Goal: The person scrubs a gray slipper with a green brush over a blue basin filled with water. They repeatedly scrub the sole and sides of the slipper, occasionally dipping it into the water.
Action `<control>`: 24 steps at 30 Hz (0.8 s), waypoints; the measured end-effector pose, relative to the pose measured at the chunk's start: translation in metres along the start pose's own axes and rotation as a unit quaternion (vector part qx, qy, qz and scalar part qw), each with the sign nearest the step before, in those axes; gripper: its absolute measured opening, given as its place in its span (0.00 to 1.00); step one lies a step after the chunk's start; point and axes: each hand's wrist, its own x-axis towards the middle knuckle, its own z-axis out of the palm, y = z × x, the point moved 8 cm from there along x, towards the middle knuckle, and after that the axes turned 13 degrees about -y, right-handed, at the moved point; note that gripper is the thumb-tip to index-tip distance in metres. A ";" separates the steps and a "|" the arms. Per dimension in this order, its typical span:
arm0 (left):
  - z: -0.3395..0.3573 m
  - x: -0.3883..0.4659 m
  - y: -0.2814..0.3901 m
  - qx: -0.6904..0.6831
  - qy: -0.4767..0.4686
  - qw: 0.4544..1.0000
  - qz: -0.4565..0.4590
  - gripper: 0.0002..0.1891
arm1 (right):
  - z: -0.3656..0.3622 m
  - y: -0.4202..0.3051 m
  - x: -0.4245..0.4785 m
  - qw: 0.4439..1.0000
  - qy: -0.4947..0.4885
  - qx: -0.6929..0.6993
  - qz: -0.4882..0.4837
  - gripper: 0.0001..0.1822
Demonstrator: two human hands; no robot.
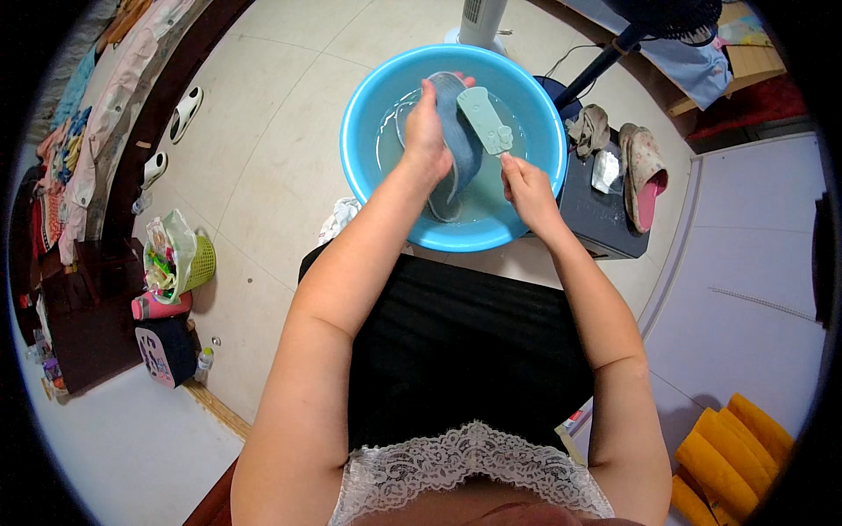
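Observation:
A light-blue plastic basin [355,131] of cloudy water [487,191] stands in front of me. My left hand [426,135] grips a flexible grey-blue piece [460,154], perhaps an insole or slipper part, which curves down toward the water. Its far edge shows past my fingers, and the palm covers part of it. In my right hand [528,191] is the handle of a pale-green brush [485,120] with a raised cartoon figure on its back. The brush head lies against or just over the right edge of the grey-blue piece; its bristles are hidden.
Right of the basin, a dark box [592,217] carries a floral slipper [641,174], a white lump [605,172] and a crumpled grey cloth [590,130]. A tower fan [482,23] stands behind. At left are a green wastebasket [202,263] and white clogs [187,115].

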 end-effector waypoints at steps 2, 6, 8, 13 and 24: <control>-0.007 0.002 -0.009 0.008 -0.007 1.000 -0.014 0.28 | 0.000 0.002 0.003 1.000 0.005 -0.002 -0.011 0.28; -0.007 -0.001 -0.015 0.027 -0.006 0.999 -0.031 0.26 | 0.000 0.009 0.006 1.000 0.010 -0.002 -0.015 0.28; -0.007 -0.002 -0.022 0.021 0.000 0.999 -0.047 0.25 | -0.001 0.010 0.007 0.999 0.021 0.009 -0.035 0.27; -0.010 -0.011 -0.050 0.061 0.022 0.994 -0.083 0.25 | -0.006 0.010 0.014 0.999 0.022 0.031 -0.034 0.25; -0.008 -0.014 -0.035 0.086 0.066 0.993 -0.035 0.21 | -0.007 0.004 0.014 0.999 0.027 0.025 -0.029 0.25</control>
